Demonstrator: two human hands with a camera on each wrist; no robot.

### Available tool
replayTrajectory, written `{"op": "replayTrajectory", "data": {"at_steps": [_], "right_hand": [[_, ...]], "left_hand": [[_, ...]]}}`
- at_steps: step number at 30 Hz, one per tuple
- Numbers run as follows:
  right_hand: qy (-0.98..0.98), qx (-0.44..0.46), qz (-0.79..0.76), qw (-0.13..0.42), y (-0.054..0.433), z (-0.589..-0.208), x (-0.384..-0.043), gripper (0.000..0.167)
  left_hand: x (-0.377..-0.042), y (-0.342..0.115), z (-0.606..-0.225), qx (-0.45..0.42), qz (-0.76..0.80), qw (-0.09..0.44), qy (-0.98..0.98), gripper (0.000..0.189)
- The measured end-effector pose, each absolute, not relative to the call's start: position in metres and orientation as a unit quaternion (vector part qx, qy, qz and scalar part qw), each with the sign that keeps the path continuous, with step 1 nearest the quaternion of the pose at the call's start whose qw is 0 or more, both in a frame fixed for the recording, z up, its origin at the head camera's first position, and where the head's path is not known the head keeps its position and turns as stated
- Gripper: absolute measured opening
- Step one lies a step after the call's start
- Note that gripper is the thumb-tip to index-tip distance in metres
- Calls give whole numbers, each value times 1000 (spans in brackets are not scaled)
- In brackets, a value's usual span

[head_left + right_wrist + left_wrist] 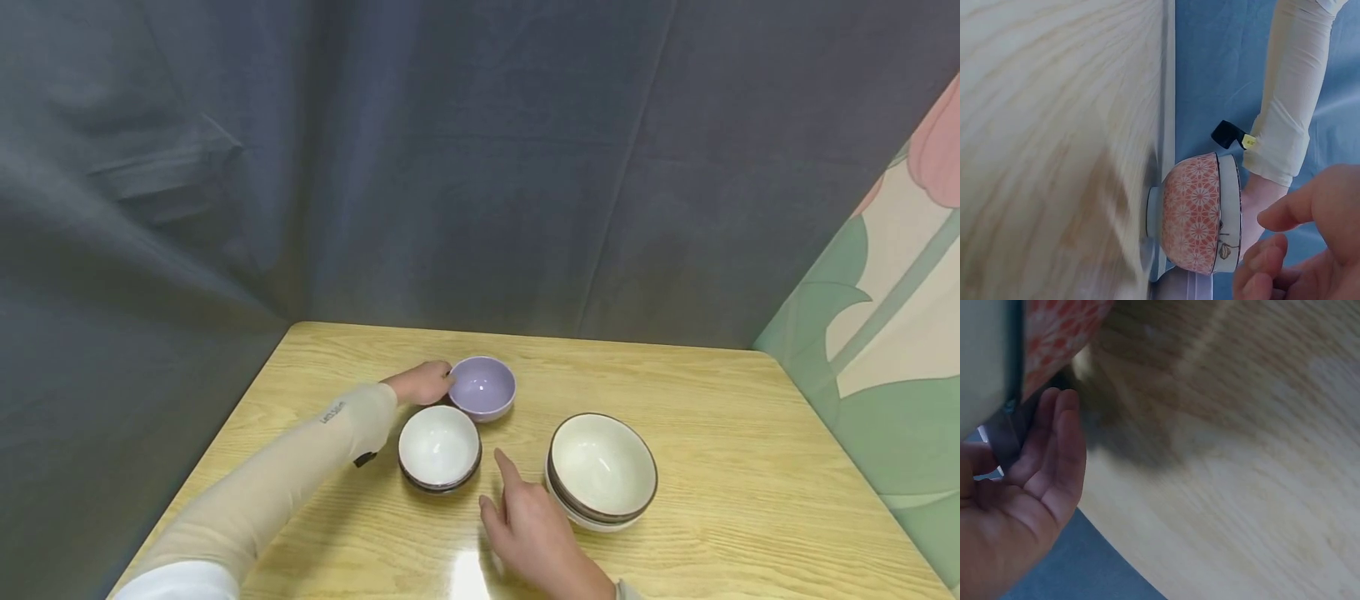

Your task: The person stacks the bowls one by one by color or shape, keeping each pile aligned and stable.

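My left hand (424, 384) pinches the left rim of a purple bowl (483, 387) at the back of the table. In the left wrist view, the thumb and fingers of that hand (1029, 481) are on either side of the bowl's wall. Just in front stands a small stack of bowls (439, 447), white inside. The right wrist view shows its lower bowl (1191, 215) with a red-and-white pattern. My right hand (534, 525) hovers between this stack and a larger one, holding nothing, its index finger and thumb apart and other fingers loosely bent.
A stack of larger cream bowls (602, 467) with dark rims stands to the right. The wooden table (735, 450) backs onto a dark blue cloth (480, 167). A flower-patterned curtain (892, 333) hangs on the right.
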State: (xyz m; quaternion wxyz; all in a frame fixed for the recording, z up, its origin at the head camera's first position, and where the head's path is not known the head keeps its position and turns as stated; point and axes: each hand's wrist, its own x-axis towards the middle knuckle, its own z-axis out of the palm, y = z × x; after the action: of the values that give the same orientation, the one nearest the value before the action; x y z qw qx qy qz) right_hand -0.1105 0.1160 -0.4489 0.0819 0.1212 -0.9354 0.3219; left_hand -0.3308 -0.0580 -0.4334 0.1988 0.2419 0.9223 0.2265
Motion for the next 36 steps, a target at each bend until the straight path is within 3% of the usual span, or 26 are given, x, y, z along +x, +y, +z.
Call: {"op": "replayTrajectory", "data": {"at_steps": [20,31,36], "right_hand": [[-939,112,315,84,114,-447,-114,61],[-939,114,313,88,113,-446,-115,57],[-941,107,309,89,113,-444,-116,58]], "left_hand": [[-330,-63,-443,249,242,166,923,27],[-326,-79,-435,222,293,114,923,27],[-325,-91,-423,208,255,47,943,26]]}}
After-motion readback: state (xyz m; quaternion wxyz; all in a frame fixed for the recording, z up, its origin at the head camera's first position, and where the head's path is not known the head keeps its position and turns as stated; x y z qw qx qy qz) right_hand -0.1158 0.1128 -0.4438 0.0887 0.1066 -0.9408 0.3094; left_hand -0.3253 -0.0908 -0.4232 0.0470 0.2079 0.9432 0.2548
